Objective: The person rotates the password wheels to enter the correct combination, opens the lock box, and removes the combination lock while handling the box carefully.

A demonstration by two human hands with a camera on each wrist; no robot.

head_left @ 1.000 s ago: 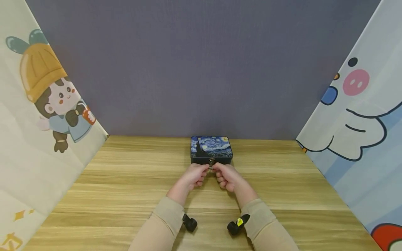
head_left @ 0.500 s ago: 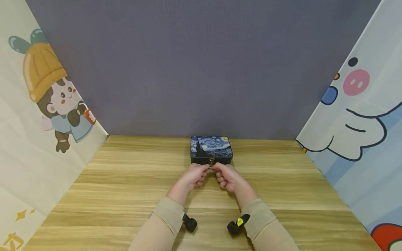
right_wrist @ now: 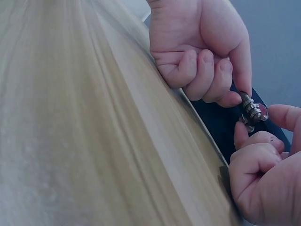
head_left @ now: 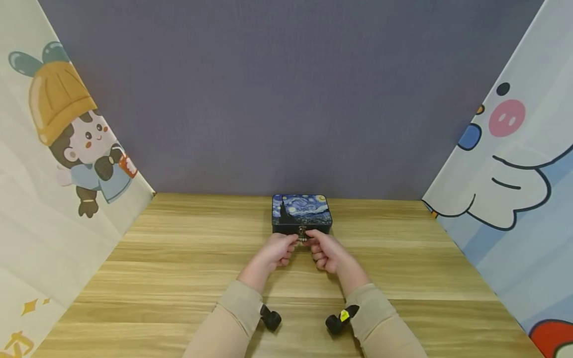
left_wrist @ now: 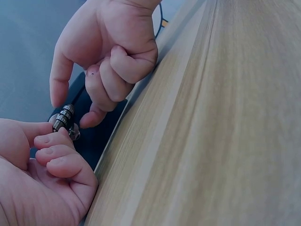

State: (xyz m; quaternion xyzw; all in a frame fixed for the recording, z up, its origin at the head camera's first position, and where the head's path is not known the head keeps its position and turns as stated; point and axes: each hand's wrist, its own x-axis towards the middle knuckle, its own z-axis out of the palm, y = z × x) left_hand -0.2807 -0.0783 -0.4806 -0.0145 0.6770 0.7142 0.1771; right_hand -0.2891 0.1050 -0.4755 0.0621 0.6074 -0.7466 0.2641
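Observation:
A small box (head_left: 301, 211) with a swirling blue night-sky picture on its closed lid sits at the table's back. At its front clasp (head_left: 302, 229) hangs a small combination padlock (left_wrist: 65, 117) with several numbered dial rings. My left hand (head_left: 278, 248) pinches one end of the padlock between thumb and forefinger, other fingers folded in. My right hand (head_left: 328, 251) is at the padlock's other side. Its thumb (right_wrist: 281, 114) and forefinger are spread apart on either side of the lock, with small gaps showing, while the remaining fingers are curled.
The wood-grain table (head_left: 179, 278) runs back to a grey panel (head_left: 286, 99) right behind the box. Cartoon-printed sheets line the left (head_left: 27, 199) and right (head_left: 537, 238) sides. A black wrist camera (head_left: 270, 318) is strapped at each cuff.
My right hand has shifted slightly to the right, and its thumb and forefinger have spread off the padlock, baring more of the dials. The left hand and box have stayed put.

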